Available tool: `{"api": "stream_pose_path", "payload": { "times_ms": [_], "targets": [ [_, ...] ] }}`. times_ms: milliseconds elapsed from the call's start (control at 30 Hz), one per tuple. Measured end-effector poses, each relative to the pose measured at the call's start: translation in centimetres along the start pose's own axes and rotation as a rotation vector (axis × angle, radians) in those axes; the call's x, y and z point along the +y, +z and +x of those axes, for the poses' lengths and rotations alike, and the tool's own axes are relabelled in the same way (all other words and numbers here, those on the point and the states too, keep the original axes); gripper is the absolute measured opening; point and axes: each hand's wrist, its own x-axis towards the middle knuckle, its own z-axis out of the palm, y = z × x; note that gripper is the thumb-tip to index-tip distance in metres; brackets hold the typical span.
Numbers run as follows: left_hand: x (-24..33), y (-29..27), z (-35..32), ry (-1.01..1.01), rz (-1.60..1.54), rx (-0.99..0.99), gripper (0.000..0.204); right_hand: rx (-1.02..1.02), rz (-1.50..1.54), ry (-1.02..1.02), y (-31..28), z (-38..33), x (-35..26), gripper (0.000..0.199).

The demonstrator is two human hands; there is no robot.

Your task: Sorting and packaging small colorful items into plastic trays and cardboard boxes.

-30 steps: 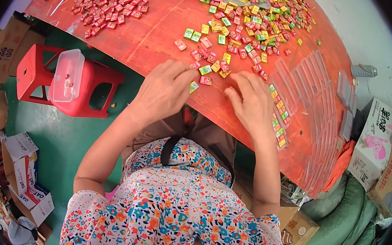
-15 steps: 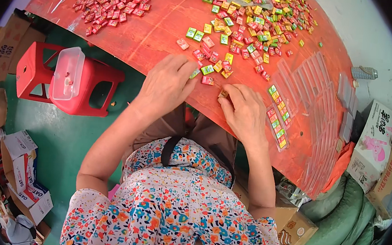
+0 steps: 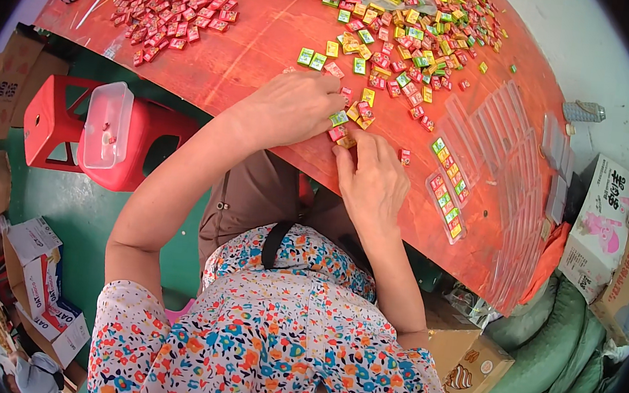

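Small printed boxes in red, yellow and green lie around my hands on the red tabletop [image 3: 271, 22]. My left hand [image 3: 296, 108] is closed, its fingers bent down over the near boxes; whatever they grip is hidden. Just below those fingertips sit a green box [image 3: 338, 118] and a red box [image 3: 338, 133]. My right hand [image 3: 371, 170] pinches a small yellow box [image 3: 346, 141] between thumb and forefinger, touching the red one. A lone red box [image 3: 405, 157] lies right of that hand. Farther right, two clear trays [image 3: 446, 206] hold rows of the coloured boxes.
Heaps of red boxes [image 3: 169, 12] and mixed boxes [image 3: 428, 37] cover the table's far side. Empty clear trays [image 3: 522, 201] are fanned along the right edge. At left, a red stool [image 3: 140, 161] bears a clear plastic container [image 3: 107, 127]. Cartons [image 3: 599, 231] stand at right.
My left hand has moved right, over the near boxes. My right hand has shifted slightly left and closer to it, bringing the yellow box against the red one.
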Motion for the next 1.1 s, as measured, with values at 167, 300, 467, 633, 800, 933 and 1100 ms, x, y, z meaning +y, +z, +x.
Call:
{"api": "stream_pose_path", "payload": {
  "times_ms": [167,300,467,633,800,933,1100],
  "targets": [
    [2.4,0.4,-0.5,-0.079,-0.070,-0.044,0.020,0.048,0.026,-0.055,-0.5,0.1,2.3,0.024],
    [4.3,1.3,-1.2,-0.171,-0.106,0.040,0.023,-0.004,0.097,-0.085,-1.1,0.0,3.5,0.021],
    [4.8,-0.5,-1.7,-0.212,-0.052,0.115,0.027,-0.016,0.113,-0.081,-1.5,-0.3,4.4,0.020],
    [6.3,1.1,-1.0,-0.052,-0.041,0.184,0.028,0.007,0.099,-0.096,-1.9,-0.3,4.7,0.019],
    [6.1,4.0,-0.1,-0.034,0.033,0.193,0.028,0.013,0.113,-0.107,-3.3,-1.0,5.5,0.019],
    [6.2,3.6,-0.1,-0.064,0.010,0.231,0.031,-0.046,0.096,-0.146,-3.4,-1.4,5.2,0.021],
    [3.9,2.0,-1.2,-0.144,-0.023,0.287,0.036,-0.058,0.044,-0.083,-2.6,-0.6,4.9,0.024]
  ]
}}
